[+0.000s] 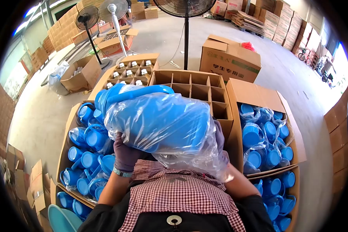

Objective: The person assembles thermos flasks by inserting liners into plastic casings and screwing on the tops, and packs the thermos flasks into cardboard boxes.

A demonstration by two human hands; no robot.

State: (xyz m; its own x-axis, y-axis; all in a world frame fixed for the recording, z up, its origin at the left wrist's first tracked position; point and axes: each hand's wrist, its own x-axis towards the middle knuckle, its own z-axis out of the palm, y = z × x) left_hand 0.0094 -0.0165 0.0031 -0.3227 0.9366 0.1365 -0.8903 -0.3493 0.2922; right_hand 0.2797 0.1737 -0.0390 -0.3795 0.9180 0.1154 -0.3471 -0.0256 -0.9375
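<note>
A large blue thermos jug (158, 123) with a long handle lies tilted on its side in front of my chest, wrapped in a clear plastic bag (189, 160). My left hand (125, 154), in a dark glove, grips the jug's underside near its top end. At the wide end, my right hand (220, 143), also gloved, holds the jug and bag; the plastic partly hides its fingers. Just beyond the jug stands a carton with cardboard dividers (199, 92), and its visible cells hold nothing.
Open cartons of blue jugs stand at my left (89, 159) and right (267, 135). White-capped items (129, 72) fill a divided carton ahead. Fans, including a black pedestal fan (186, 38), and a printed carton (230, 58) stand beyond. A teal basin (63, 219) is at lower left.
</note>
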